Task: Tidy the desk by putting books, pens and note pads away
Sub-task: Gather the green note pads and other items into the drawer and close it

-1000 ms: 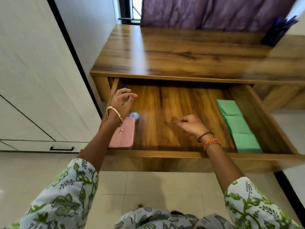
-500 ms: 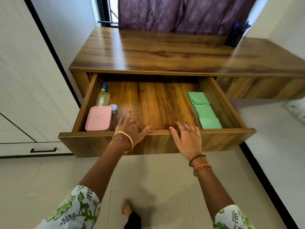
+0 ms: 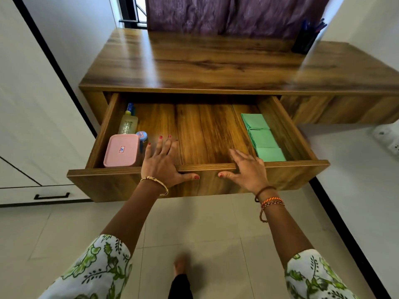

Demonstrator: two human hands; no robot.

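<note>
Nothing I can properly read here.
The pink box [image 3: 121, 150] in my drawer [image 3: 200, 134] carries a small white sticker with a red border and blue marks, too small to make out. The blue-lidded jar [image 3: 141, 135] has a similar sticker, and the print on the pale bottle [image 3: 127, 125] is blurred.

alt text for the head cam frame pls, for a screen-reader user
Both hands, left hand and right hand, rest flat on the front edge of an open wooden desk drawer. Inside lie a pink box, a bottle and three green note pads; a pen holder stands on the desk.
</note>
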